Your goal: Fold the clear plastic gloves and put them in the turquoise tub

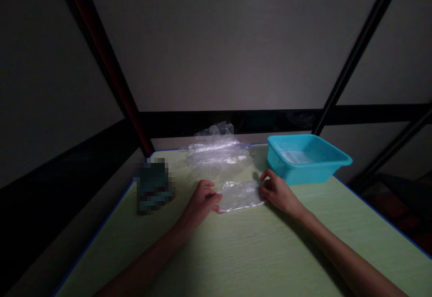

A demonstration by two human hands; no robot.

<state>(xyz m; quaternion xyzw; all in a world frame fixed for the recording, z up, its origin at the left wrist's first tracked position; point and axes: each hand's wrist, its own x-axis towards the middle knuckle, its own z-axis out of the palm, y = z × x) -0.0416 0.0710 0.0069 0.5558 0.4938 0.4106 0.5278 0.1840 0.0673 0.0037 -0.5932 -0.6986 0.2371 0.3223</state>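
Note:
A folded piece of thin clear plastic (240, 195) lies flat on the table, roughly rectangular and shiny. Its left end is between the thumb and fingers of my left hand (202, 200). At the opposite end, my right hand (275, 191) pinches the right edge, with its index finger bent. Just behind it is a loose, crumpled pile of clear plastic gloves (219, 150), with rounded finger-like ends sticking up at the back. Whether the folded piece is also a glove, I cannot make out.
A turquoise plastic basin (310, 173) stands at the back right, with some clear plastic inside. A blurred-out dark green object (154, 186) is at the left. The pale green table (236, 256) has a blue edge and meets a panelled wall (229, 45) behind.

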